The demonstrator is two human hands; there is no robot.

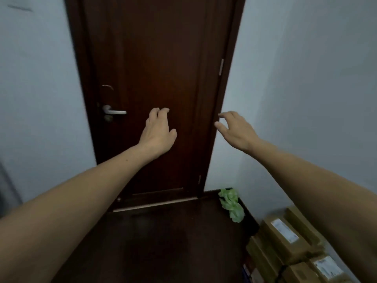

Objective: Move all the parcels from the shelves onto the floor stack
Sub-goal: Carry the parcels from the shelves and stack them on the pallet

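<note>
A stack of brown cardboard parcels (285, 244) with white labels sits on the dark floor at the lower right, against the wall. My left hand (158, 132) is stretched out in front of the dark door, fingers loosely curled, holding nothing. Raised beside the door's right frame, my right hand (234, 129) has relaxed, spread fingers and is also empty. Both hands are well above and left of the stack. No shelves are in view.
A dark wooden door (155, 58) with a silver lever handle (114, 112) fills the middle. Pale walls flank it. A crumpled green plastic bag (231, 204) lies on the floor by the right wall corner. Dark wooden floor (163, 242) spreads below.
</note>
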